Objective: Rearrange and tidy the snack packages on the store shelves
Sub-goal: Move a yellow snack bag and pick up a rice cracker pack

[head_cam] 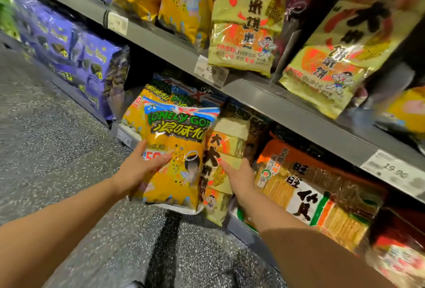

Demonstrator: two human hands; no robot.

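Observation:
A big orange Lonely God snack bag (177, 163) stands at the front of the lower shelf, tipped slightly outward. My left hand (140, 168) grips its left edge, thumb across the front. Right beside it stands a pale yellow rice cracker bag (220, 156) with large black characters. My right hand (239, 177) presses flat against that bag's front right side, fingers together. More orange bags (138, 112) sit behind the one I hold.
The grey shelf board (264, 94) above carries orange and yellow bags with price tags (210, 70). Purple bags (76, 55) fill the shelves to the left. An orange-and-white cracker pack (305, 195) lies right of my hands. Speckled floor (57, 149) runs below.

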